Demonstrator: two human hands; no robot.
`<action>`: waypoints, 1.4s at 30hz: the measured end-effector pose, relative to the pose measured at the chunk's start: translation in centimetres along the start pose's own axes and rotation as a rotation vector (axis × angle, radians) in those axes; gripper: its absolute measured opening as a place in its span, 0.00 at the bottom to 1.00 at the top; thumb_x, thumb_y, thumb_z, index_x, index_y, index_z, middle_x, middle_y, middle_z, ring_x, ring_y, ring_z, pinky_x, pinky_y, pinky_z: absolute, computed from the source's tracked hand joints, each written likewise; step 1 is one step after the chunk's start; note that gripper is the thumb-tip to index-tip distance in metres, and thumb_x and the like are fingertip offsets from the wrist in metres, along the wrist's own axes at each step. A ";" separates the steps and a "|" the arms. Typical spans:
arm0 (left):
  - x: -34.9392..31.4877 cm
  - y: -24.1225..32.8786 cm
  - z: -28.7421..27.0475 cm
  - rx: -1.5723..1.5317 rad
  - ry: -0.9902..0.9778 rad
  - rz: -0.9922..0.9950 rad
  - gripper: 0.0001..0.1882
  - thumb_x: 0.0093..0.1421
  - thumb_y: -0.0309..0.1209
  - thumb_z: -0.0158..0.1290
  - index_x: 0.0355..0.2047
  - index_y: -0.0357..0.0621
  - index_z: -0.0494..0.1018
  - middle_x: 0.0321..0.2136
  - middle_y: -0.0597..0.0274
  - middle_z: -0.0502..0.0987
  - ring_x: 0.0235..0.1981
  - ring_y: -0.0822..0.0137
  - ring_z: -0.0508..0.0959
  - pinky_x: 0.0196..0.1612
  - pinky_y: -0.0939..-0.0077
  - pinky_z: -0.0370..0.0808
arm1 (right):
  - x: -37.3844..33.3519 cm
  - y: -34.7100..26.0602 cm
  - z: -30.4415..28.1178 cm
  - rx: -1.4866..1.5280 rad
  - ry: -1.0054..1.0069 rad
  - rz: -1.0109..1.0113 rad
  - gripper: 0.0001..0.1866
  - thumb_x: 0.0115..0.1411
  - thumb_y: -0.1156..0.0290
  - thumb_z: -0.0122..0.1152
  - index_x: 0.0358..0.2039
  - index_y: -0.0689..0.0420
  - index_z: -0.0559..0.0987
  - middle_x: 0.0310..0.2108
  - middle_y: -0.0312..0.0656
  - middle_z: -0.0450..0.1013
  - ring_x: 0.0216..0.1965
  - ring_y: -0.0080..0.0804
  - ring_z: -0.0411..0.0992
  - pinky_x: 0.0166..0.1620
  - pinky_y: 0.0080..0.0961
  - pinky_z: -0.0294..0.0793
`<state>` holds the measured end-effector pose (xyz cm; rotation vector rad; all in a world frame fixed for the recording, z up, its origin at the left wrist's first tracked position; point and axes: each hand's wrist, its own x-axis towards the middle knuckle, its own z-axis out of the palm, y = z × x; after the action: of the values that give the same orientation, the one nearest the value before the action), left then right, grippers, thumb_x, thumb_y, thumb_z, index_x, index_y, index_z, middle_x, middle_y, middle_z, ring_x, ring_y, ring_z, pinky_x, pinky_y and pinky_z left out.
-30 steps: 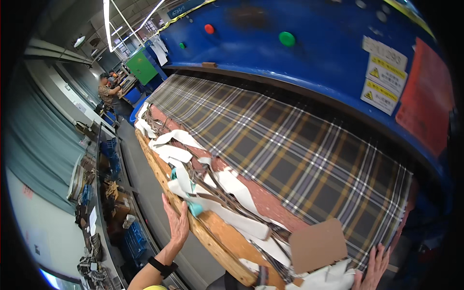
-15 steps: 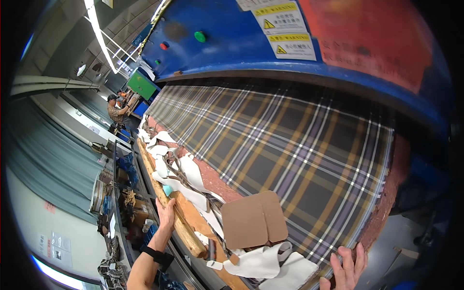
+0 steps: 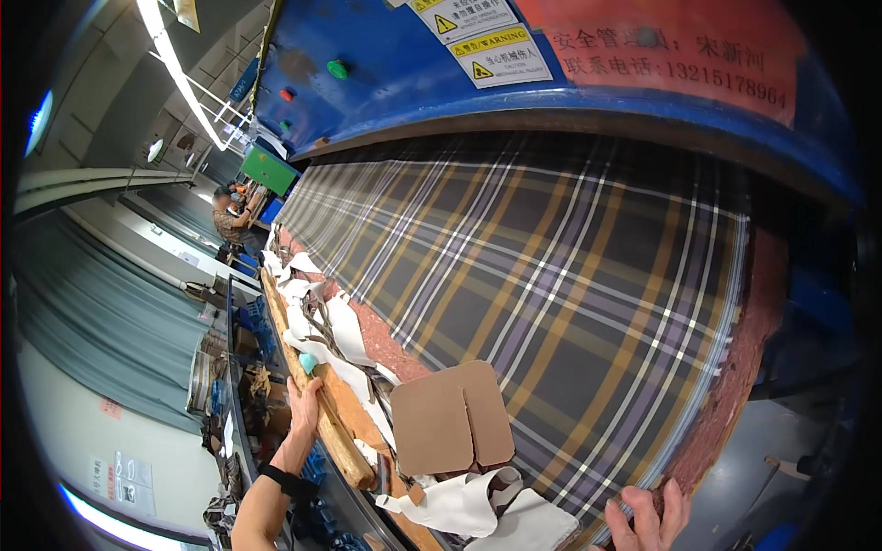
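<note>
A large sheet of dark plaid fabric (image 3: 478,266), with white, tan and purple lines, lies over a reddish board (image 3: 721,404) under a blue machine. My left hand (image 3: 303,409) is closed around the long wooden bar (image 3: 349,459) along the near-left side. My right hand (image 3: 648,516) is at the lower right, its fingers curled over the reddish board's edge beside the fabric corner. Its thumb is partly cut off by the frame. Between the hands, a brown rounded panel (image 3: 432,418) with a slit lies partly on the fabric.
White offcuts (image 3: 450,505) and strips lie along the near side, with a small teal piece (image 3: 308,362) among them. The blue machine body (image 3: 386,83) overhangs the fabric's far side. Shelves with scraps (image 3: 262,367) stand at left. A person (image 3: 234,220) works farther back.
The view has shifted, so most things appear farther left. The right hand's fingers are more curled at the board's edge. My left hand stays on the wooden bar.
</note>
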<state>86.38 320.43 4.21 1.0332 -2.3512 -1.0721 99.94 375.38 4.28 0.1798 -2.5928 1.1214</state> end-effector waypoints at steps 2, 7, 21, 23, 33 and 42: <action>-0.5 0.8 0.0 0.011 0.019 0.018 0.43 0.55 0.36 0.57 0.67 0.35 0.51 0.57 0.47 0.67 0.52 0.58 0.72 0.53 0.68 0.71 | 0.1 0.1 -0.2 0.010 -0.010 -0.002 0.20 0.67 0.57 0.52 0.51 0.56 0.81 0.55 0.43 0.74 0.64 0.56 0.62 0.65 0.56 0.52; 0.2 -0.1 -0.2 -0.063 0.031 0.007 0.37 0.56 0.33 0.57 0.63 0.35 0.57 0.52 0.50 0.71 0.46 0.60 0.75 0.48 0.69 0.73 | 0.0 0.4 0.0 0.016 0.007 -0.021 0.20 0.68 0.57 0.50 0.50 0.55 0.82 0.55 0.41 0.75 0.64 0.54 0.62 0.66 0.52 0.51; 2.8 -2.0 -2.1 -0.079 0.005 -0.231 0.25 0.55 0.40 0.58 0.47 0.36 0.71 0.34 0.54 0.77 0.31 0.58 0.79 0.37 0.62 0.78 | 0.3 1.0 0.5 0.096 0.065 -0.077 0.20 0.67 0.58 0.50 0.48 0.56 0.83 0.53 0.40 0.75 0.63 0.52 0.61 0.66 0.53 0.51; 2.7 -1.7 -1.4 -0.075 0.007 -0.250 0.24 0.54 0.40 0.58 0.45 0.36 0.72 0.32 0.55 0.77 0.30 0.59 0.79 0.35 0.63 0.78 | 0.4 1.0 0.4 0.088 0.066 -0.069 0.20 0.67 0.58 0.50 0.48 0.56 0.83 0.53 0.40 0.76 0.63 0.52 0.61 0.65 0.52 0.53; 0.4 0.7 0.1 -0.012 0.057 -0.271 0.20 0.57 0.40 0.57 0.40 0.34 0.75 0.31 0.55 0.79 0.26 0.60 0.80 0.33 0.65 0.79 | 0.1 1.4 0.4 0.122 0.091 -0.067 0.19 0.69 0.57 0.49 0.47 0.54 0.84 0.51 0.38 0.77 0.60 0.50 0.65 0.60 0.50 0.58; -1.1 2.8 0.2 -0.005 0.019 -0.296 0.21 0.58 0.42 0.56 0.42 0.37 0.74 0.31 0.54 0.79 0.27 0.57 0.81 0.32 0.60 0.80 | 0.0 2.2 1.4 0.175 0.200 -0.131 0.19 0.68 0.56 0.51 0.43 0.53 0.86 0.49 0.36 0.79 0.63 0.45 0.64 0.63 0.46 0.55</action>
<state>85.75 322.59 6.19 1.4156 -2.2261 -1.1620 99.13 375.90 1.88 0.2587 -2.2750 1.2489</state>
